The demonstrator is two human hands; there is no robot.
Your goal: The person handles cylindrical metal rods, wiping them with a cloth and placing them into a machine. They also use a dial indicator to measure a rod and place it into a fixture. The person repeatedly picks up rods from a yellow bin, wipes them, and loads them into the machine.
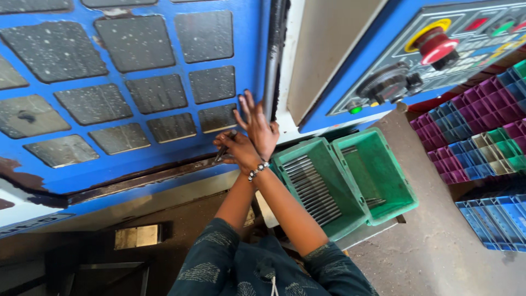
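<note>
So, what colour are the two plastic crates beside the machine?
Green, both crates; seen clearly in the head view.

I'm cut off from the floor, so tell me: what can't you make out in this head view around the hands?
- Left hand: holds a thin dark rod; its far end is hidden by the fingers.
- Right hand: palm against the blue door, contact side hidden.
- Right green bin: contents mostly hidden by its wall.

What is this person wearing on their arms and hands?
Both forearms are bare below dark teal sleeves printed with pale leaf-like motifs, ending near the elbows. One wrist carries a beaded bracelet of silvery and dark beads. The hands wear no gloves, and I see no rings.
</note>
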